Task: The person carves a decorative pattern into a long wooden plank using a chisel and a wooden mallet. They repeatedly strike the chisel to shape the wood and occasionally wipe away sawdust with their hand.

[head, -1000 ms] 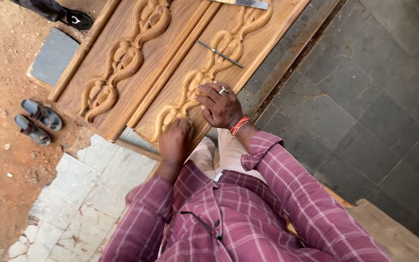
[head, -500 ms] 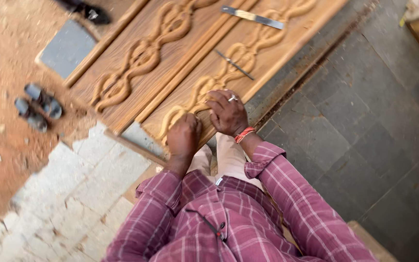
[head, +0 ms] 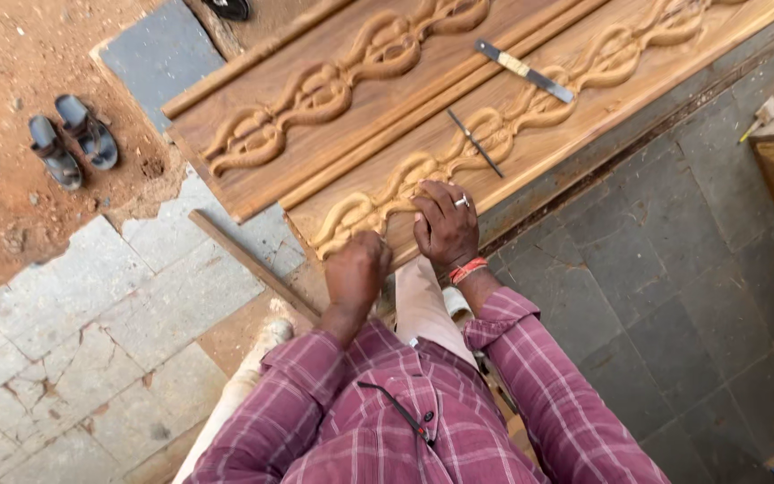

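Left hand (head: 357, 271) is closed in a fist at the near end of the carved wooden panel (head: 530, 116); contents of that grip cannot be told. Right hand (head: 446, 226) rests fingers-down on the carving, holding nothing visible. A chisel (head: 525, 71) and thin tool (head: 475, 142) lie further along the panel.

We see matt, bare carved wooden panels (head: 459, 170), a dull metal chisel (head: 525, 71), rough grey stone paving (head: 638, 269), dusty red earth (head: 11, 81) at left, and woven checked shirt cloth (head: 405, 412).

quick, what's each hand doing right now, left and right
Left hand: closed in a fist on the carved wooden panel; what it grips cannot be told.
Right hand: fingers curled, pressed on the panel's carving.
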